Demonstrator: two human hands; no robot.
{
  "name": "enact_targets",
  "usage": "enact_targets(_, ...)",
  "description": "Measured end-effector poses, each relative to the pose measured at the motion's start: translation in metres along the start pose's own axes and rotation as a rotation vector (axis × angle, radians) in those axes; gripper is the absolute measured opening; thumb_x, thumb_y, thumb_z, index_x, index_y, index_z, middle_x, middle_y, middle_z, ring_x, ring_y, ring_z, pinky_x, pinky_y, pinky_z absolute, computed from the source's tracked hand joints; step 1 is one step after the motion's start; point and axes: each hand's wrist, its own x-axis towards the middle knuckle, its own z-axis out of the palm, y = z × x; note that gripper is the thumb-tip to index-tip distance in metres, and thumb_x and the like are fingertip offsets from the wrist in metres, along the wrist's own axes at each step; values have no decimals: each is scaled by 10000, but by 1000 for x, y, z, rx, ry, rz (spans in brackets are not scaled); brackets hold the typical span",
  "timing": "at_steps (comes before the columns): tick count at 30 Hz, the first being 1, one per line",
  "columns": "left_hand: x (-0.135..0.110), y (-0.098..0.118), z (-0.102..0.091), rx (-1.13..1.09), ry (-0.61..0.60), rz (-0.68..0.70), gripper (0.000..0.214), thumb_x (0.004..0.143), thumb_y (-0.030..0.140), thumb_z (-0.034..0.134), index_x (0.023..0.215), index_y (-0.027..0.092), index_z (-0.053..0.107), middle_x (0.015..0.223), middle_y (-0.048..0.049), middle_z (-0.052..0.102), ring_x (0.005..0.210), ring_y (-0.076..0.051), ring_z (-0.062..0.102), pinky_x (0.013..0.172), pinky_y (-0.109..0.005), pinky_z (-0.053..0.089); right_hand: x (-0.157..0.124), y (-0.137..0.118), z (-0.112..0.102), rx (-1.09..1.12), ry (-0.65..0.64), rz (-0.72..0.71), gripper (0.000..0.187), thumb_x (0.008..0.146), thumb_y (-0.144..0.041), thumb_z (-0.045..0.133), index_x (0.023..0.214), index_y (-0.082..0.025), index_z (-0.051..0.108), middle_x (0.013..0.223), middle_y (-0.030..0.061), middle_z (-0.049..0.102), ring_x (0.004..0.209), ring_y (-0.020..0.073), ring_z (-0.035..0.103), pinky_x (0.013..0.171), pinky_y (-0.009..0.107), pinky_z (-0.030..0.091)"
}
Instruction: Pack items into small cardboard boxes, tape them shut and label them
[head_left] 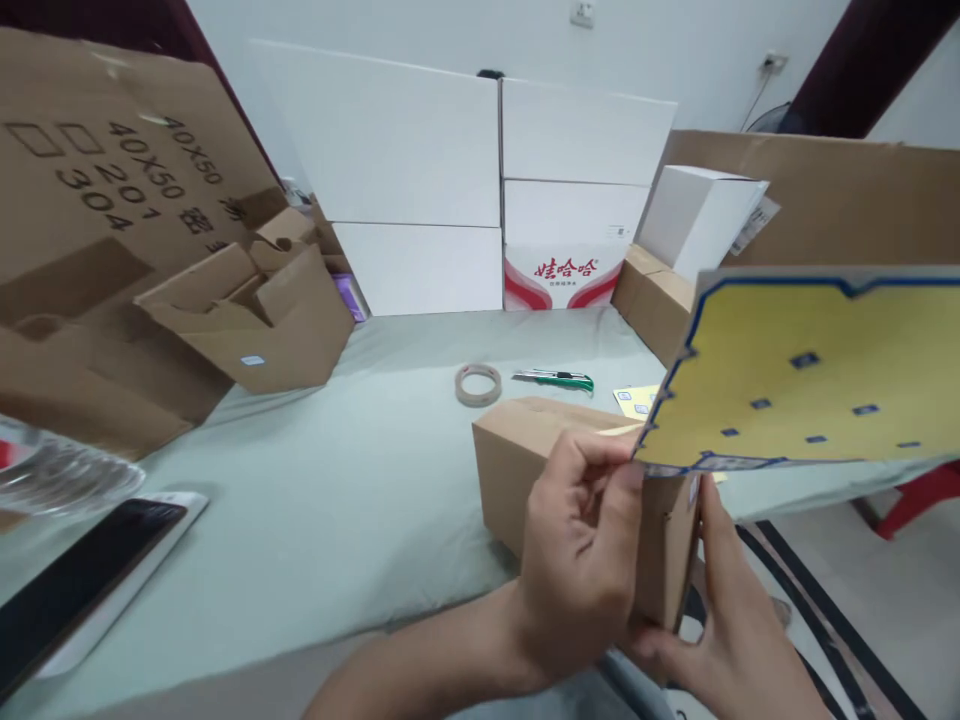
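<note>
My left hand (581, 565) pinches the lower left corner of a yellow sheet (832, 375), which has a dark blue border and several small dark marks. The sheet is held up above the right end of a closed brown cardboard box (510, 475). Around the near right end of that box, my right hand (739, 610) has its thumb below and fingers along the far side. A small pale label shows on the box's end, near the right fingers. The left hand hides part of the box's front.
On the pale cloth-covered table (360, 490) lie a tape roll (478, 385), a green utility knife (559, 380) and a small yellow label sheet (636, 402). An open cardboard box (277, 320), a phone (82, 580) and a plastic bottle (67, 475) are left. White panels (405, 150) stand behind.
</note>
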Motion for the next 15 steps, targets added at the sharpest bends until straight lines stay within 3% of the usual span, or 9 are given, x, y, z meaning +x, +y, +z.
enact_targets(2, 22, -2, -3, 54, 0, -81, 152, 872, 335, 634, 817, 206, 576, 763, -22, 698, 700, -150, 675, 647, -241, 561, 4, 3, 4, 27, 14, 77, 1173, 683, -513, 764, 1574, -337, 21, 1595, 138, 245, 1375, 452, 385, 954, 596, 497)
enact_targets(4, 58, -8, -26, 126, 121, -87, 123, 851, 304, 614, 846, 183, 597, 704, -4, 663, 656, -140, 649, 611, -231, 539, 13, 17, 5, 129, 34, 99, 1097, 724, -528, 725, 1574, -318, 64, 1602, 120, 224, 1386, 417, 373, 979, 552, 483)
enact_targets(6, 96, -13, -69, 326, 392, -29, 100, 829, 258, 589, 858, 163, 607, 658, 17, 622, 582, -118, 592, 553, -211, 495, 20, 45, 1, 272, 92, 96, 1050, 700, -537, 739, 1556, -264, 194, 1569, 131, 302, 1360, 394, 406, 989, 494, 476)
enact_targets(8, 120, -14, -123, 714, 688, -74, 126, 826, 226, 546, 906, 162, 620, 694, 27, 636, 583, -109, 570, 577, -216, 490, 25, 84, -9, 432, 169, 154, 991, 640, -529, 772, 1481, -198, 366, 1415, 157, 503, 1226, 374, 533, 914, 448, 513)
enact_targets(11, 117, -9, -197, 886, 856, -201, 91, 727, 156, 584, 809, 166, 625, 609, 47, 588, 602, -129, 539, 675, -270, 489, 26, 145, -32, 628, 376, 361, 877, 570, -523, 746, 1333, -156, 519, 1105, 138, 677, 921, 332, 656, 711, 414, 550)
enact_targets(13, 98, -9, -233, 994, 911, -333, 43, 651, 165, 616, 652, 202, 594, 472, 71, 497, 546, -154, 483, 734, -347, 486, 24, 173, -48, 650, 513, 407, 812, 598, -529, 652, 1314, -167, 525, 1067, 115, 685, 895, 325, 658, 683, 428, 552)
enact_targets(15, 77, -15, -259, 1060, 893, -468, 90, 619, 219, 617, 547, 233, 566, 397, 68, 473, 500, -180, 455, 737, -401, 487, 22, 188, -62, 610, 617, 385, 745, 638, -502, 566, 1311, -186, 521, 1090, 94, 677, 977, 335, 641, 735, 467, 559)
